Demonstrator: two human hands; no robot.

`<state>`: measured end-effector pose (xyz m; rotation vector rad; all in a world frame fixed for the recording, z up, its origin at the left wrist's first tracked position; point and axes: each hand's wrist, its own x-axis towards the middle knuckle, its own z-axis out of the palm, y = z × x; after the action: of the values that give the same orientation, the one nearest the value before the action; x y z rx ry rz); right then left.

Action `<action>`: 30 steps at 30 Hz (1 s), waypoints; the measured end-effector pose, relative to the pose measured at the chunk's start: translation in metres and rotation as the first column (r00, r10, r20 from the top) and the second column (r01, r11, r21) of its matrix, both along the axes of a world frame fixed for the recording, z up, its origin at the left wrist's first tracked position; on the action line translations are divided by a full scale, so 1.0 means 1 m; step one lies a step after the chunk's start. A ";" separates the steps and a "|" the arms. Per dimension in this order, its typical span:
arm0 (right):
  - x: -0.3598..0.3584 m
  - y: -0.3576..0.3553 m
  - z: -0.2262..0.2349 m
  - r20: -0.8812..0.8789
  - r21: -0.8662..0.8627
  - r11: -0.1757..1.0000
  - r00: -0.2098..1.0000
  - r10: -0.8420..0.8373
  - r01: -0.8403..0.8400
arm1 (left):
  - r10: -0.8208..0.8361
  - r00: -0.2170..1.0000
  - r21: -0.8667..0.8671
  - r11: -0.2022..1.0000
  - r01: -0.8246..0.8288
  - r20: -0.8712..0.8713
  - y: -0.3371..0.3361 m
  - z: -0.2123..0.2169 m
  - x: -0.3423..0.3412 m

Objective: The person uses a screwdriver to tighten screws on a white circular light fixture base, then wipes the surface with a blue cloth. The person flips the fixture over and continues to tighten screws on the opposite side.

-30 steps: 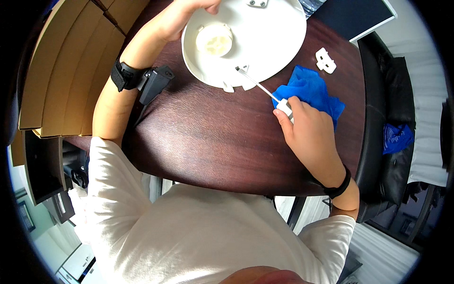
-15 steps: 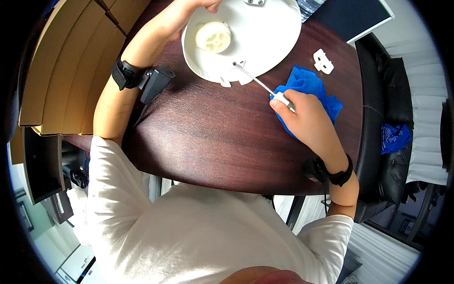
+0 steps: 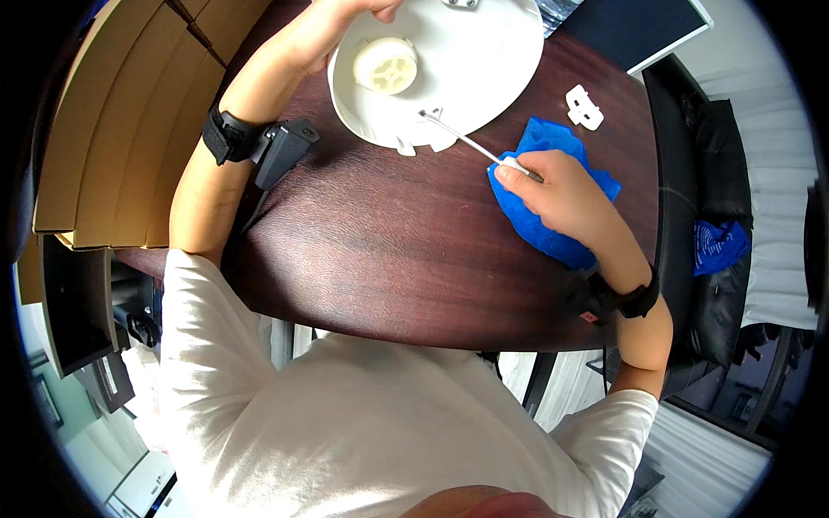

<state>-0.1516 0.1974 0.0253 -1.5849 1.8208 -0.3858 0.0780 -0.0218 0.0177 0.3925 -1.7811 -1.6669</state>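
Lying on the dark table (image 3: 389, 250), a blue cloth (image 3: 546, 233) is partly covered by the right hand (image 3: 560, 183), in which a screwdriver (image 3: 473, 144) is grasped. Its tip is set inside the near edge of a white round shell (image 3: 471, 73). Right of this, a white bracket (image 3: 585, 108) is seen. The shell's far-left rim is met by the left hand (image 3: 332, 26); cropped above, whether it grips cannot be told.

We wear a white shirt (image 3: 363, 423), loose elbow-length sleeves (image 3: 205, 337), black straps (image 3: 226, 138) left and right, a dark boxy device (image 3: 289, 154) on each, thin black cables (image 3: 258, 210), a small red mark (image 3: 589, 317) on our right device.
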 end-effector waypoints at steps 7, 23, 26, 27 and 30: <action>-0.003 -0.008 0.014 0.157 0.258 0.964 0.981 -0.111 0.068 | -0.010 1.000 0.024 1.000 0.010 -0.006 0.000 0.001 0.001; -0.021 -0.014 0.005 0.307 0.314 0.949 0.945 -0.112 0.011 | 0.063 0.998 0.061 0.996 -0.061 -0.030 -0.006 -0.010 0.003; -0.023 -0.014 0.002 0.325 0.317 0.948 0.939 -0.116 0.007 | 0.046 0.999 0.048 0.998 -0.044 -0.029 -0.008 -0.009 0.003; -0.023 -0.014 0.001 0.334 0.319 0.948 0.935 -0.118 0.005 | 0.035 0.999 0.042 0.999 -0.034 -0.026 -0.008 -0.009 0.004; -0.023 -0.014 0.000 0.373 0.335 0.942 0.918 -0.132 -0.001 | 0.021 1.000 0.034 0.999 -0.021 -0.017 -0.012 -0.012 0.004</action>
<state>-0.1751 0.1837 0.0253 -1.1236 1.5353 -0.3749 0.0823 -0.0343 0.0059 0.4093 -1.7329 -1.6822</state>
